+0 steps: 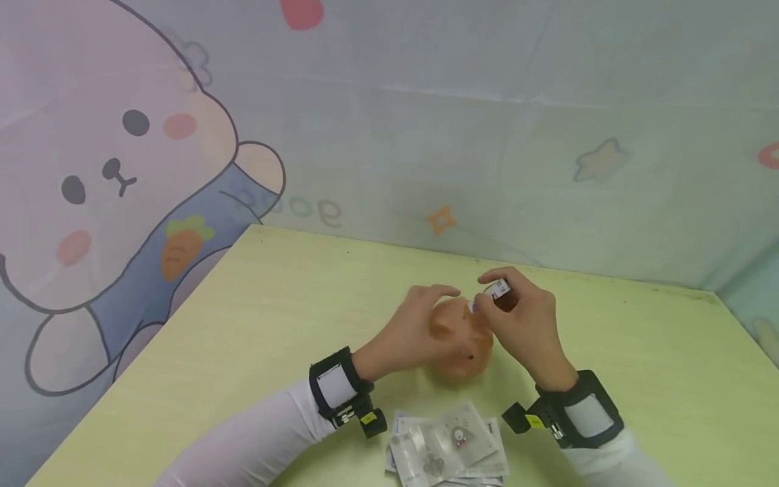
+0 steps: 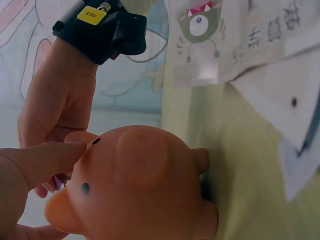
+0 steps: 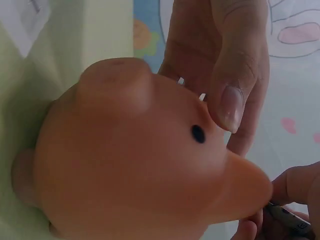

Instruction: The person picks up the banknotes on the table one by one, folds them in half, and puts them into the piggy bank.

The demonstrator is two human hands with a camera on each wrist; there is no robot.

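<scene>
A pale green counter (image 1: 255, 318) stands against a fabric backdrop printed with a cartoon rabbit (image 1: 103, 203), stars and a carrot. Toward the near edge of the counter sits an orange piggy bank (image 1: 460, 341), a soft-looking pig with black dot eyes, a rounded snout and stubby legs.

The left hand (image 1: 414, 331) grasps the piggy bank from its left side, fingers curved over the top and the thumb pressed beside one eye, as the right wrist view shows. The right hand (image 1: 523, 321) hovers just above the piggy bank's right side, its fingertips pinching a small folded note (image 1: 499, 289), white with dark print, held over the top of the pig. In the left wrist view the right hand's fingers lie close behind the pig's ear.

Both wrists wear black straps carrying small cameras, over white sleeves.

Just nearer the person than the piggy bank, a loose pile of play banknotes (image 1: 447, 446) lies flat on the counter between the two forearms; the left wrist view shows one printed with a green one-eyed monster (image 2: 200, 27).
</scene>
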